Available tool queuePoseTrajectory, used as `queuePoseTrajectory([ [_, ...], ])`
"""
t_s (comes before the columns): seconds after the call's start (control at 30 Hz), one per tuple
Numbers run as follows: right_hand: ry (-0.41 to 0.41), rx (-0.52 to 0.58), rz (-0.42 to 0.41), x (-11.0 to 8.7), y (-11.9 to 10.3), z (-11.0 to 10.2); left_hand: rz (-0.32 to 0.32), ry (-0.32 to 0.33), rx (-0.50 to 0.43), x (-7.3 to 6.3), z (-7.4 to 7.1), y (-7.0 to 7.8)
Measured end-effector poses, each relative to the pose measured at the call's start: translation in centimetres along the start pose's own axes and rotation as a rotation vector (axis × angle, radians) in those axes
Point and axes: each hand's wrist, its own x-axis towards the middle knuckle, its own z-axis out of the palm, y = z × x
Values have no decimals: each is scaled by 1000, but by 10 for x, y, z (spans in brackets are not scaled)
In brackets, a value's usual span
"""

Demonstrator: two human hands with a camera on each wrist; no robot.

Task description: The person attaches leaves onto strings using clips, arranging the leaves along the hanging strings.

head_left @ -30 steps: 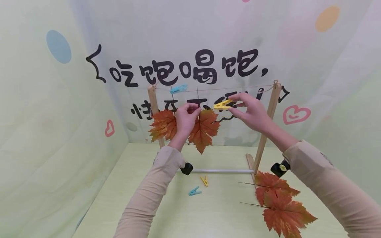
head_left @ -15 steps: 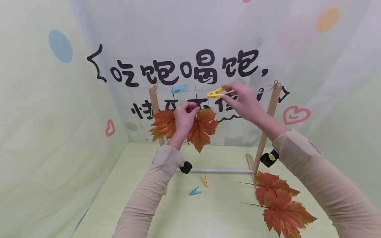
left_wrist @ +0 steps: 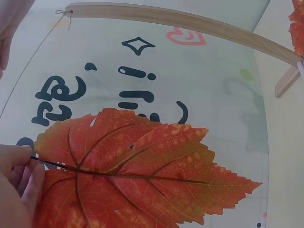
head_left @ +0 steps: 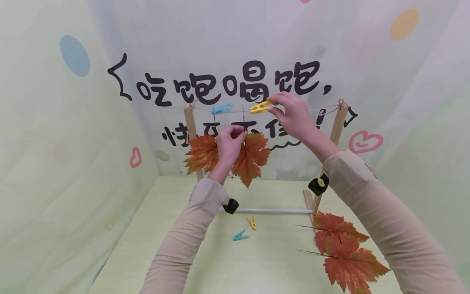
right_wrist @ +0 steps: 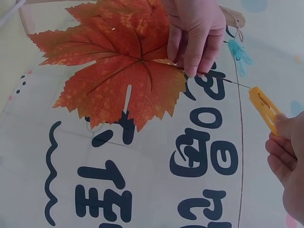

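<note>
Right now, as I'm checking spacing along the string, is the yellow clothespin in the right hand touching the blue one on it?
Apart. The head view shows a clear sideways gap between the held yellow clothespin and the blue clothespin.

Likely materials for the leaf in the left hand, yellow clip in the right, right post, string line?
Leaf: probably matte artificial fabric, maybe thin plastic; veins and mottling look printed.
Yellow clip: likely molded plastic; smooth, one uniform color.
Right post: apparently wood, low sheen; light tan with faint streaks.
String line: thin cord, knotted at the post; fiber unclear.
</note>
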Motion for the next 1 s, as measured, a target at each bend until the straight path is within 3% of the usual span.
queuePoseTrajectory([
  [0.5,-66,-100,60,21,-3,8,7,10,24,3,1,-2],
  [1.0,-107,-78,122,27,-5,16,4,12,9,2,2,-3],
])
